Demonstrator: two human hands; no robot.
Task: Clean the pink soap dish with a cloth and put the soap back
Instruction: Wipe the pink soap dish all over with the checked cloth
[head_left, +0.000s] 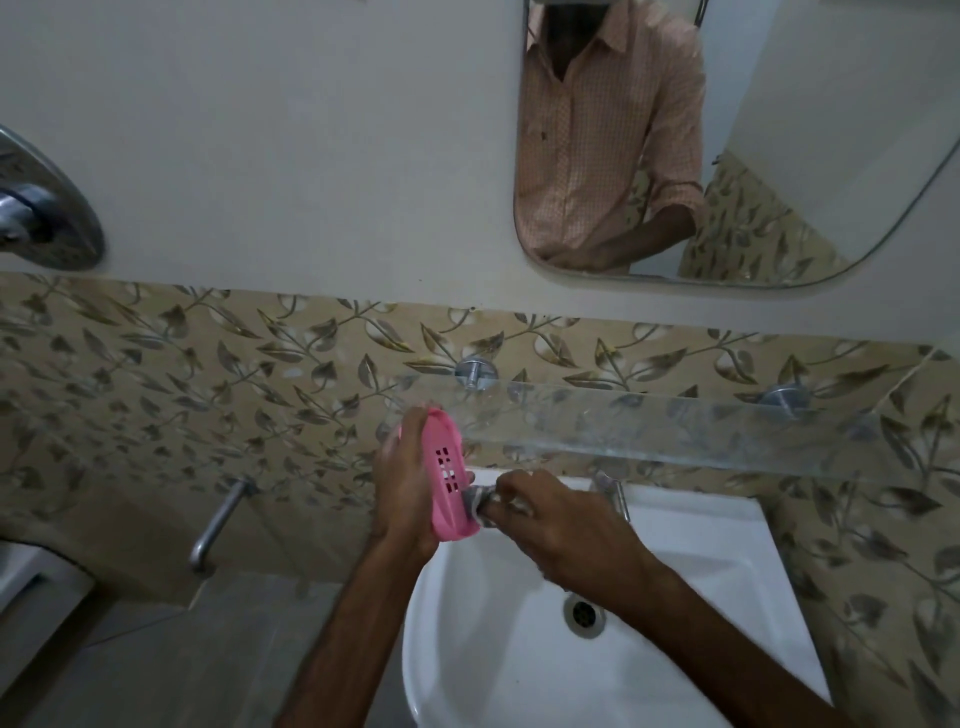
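I'm starting at the left, where a chrome fitting (44, 208) is jutting from the wall and a bent metal pipe (218, 522) is hanging below the leaf-patterned tiles (156, 374). Moving in, the left hand (402, 486) is wrapping around the pink soap dish (447, 480), fingers curled over its far back edge and palm clamping it on its side, so the slotted base is facing right. The dish is hovering above the far left rim of the white basin (727, 561), just below the near edge of the glass shelf (675, 431). Right beside it, the right hand (563, 530) is bunching a small grey cloth (480, 501), fingertips pressed together and pinching the wad against the dish's lower end. So I'm reading this as the wiping step, mid-clean, with the cloth touching the plastic near the drain slots. I'm not finding the soap anywhere in view, so I can't say where it's waiting. Next, I'd judge, the cloth needs working along the rest of the dish and into the slots, with the left grip turning it to expose the other faces. Farther right, the tap (610, 491) is peeking out behind the wrist, and the mirror (779, 156) is hanging above the shelf.
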